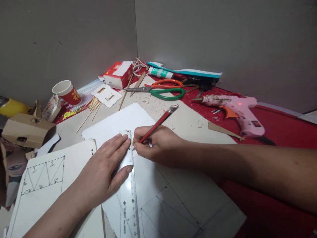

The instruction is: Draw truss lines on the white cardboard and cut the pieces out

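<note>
My left hand point(111, 165) lies flat with its fingers stretched out, pressing a clear plastic ruler point(128, 205) onto a large white sheet of paper point(178, 185). Between the fingers of my right hand point(156, 143) is a red pencil point(160, 119), its tip down at the ruler's right edge near the upper end. Pencil lines forming triangles show on the sheet's lower part. To the left lies another sheet with a drawn truss-like figure point(43, 175), partly covered by my left forearm.
Scissors with orange and green handles point(165, 89) lie beyond the paper. A pink glue gun point(235, 110) rests at the right, its red light on. At the back stand a paper cup point(66, 92), a red tissue pack point(119, 74) and a glue stick point(160, 73). Cut cardboard point(28, 130) is at left.
</note>
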`<action>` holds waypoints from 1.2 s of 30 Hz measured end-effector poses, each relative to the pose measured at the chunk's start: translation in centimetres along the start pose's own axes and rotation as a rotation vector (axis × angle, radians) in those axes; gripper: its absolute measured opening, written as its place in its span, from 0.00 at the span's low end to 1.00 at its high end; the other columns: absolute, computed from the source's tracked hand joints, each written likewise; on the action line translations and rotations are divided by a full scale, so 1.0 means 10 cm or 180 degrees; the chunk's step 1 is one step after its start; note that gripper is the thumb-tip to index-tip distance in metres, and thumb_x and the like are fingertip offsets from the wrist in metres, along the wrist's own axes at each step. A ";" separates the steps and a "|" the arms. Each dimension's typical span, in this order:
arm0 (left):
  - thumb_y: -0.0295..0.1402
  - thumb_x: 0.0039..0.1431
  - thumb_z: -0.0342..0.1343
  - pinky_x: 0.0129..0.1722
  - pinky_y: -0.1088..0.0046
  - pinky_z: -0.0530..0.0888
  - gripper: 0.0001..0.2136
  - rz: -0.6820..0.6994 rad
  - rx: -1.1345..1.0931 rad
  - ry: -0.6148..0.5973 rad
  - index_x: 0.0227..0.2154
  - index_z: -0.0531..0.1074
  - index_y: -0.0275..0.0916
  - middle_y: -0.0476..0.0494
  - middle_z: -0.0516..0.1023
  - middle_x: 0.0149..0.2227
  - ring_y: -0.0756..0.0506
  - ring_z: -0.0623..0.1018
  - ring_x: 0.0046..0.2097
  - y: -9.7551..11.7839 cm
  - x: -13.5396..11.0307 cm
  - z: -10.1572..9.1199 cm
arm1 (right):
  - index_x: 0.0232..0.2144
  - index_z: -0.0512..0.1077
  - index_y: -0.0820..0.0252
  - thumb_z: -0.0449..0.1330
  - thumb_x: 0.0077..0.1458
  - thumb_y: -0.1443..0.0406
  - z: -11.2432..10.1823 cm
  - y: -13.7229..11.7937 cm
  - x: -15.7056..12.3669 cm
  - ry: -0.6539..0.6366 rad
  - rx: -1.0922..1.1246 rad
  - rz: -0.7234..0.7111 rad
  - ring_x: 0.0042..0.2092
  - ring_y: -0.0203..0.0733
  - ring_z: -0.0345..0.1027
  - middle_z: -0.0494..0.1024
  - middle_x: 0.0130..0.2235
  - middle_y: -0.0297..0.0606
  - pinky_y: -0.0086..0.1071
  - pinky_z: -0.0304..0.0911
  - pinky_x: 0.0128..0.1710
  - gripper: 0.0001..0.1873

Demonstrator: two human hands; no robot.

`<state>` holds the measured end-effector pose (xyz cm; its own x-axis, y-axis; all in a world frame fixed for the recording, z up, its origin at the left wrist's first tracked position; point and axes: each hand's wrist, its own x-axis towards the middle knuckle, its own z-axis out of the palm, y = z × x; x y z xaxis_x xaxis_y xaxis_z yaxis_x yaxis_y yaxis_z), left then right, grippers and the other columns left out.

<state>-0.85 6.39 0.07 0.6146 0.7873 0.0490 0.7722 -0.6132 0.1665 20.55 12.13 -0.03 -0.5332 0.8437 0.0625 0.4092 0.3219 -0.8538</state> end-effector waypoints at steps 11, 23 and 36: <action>0.39 0.68 0.50 0.63 0.51 0.67 0.27 0.0080 0.0033 0.0094 0.67 0.57 0.35 0.34 0.60 0.69 0.36 0.61 0.68 -0.01 0.01 0.03 | 0.21 0.65 0.59 0.56 0.49 0.70 0.00 -0.01 -0.02 -0.0097 -0.0049 0.0017 0.27 0.34 0.58 0.66 0.22 0.27 0.29 0.53 0.29 0.07; 0.39 0.68 0.50 0.63 0.50 0.68 0.26 0.0052 0.0021 0.0055 0.65 0.59 0.36 0.35 0.61 0.68 0.37 0.61 0.68 -0.01 0.02 0.01 | 0.20 0.62 0.59 0.55 0.48 0.72 0.05 0.04 -0.05 -0.0081 -0.0098 -0.0381 0.26 0.32 0.54 0.63 0.21 0.26 0.28 0.52 0.29 0.08; 0.38 0.68 0.50 0.65 0.51 0.65 0.28 -0.0009 -0.0071 -0.0041 0.67 0.56 0.35 0.36 0.58 0.70 0.37 0.59 0.69 0.00 0.02 0.00 | 0.22 0.63 0.60 0.55 0.49 0.74 0.04 0.00 -0.06 -0.0171 -0.0107 -0.0400 0.26 0.31 0.57 0.64 0.21 0.26 0.28 0.53 0.30 0.08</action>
<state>-0.76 6.57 0.04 0.6145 0.7881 0.0358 0.7703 -0.6092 0.1885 20.60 11.50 -0.29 -0.6204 0.7719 0.1392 0.3608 0.4384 -0.8232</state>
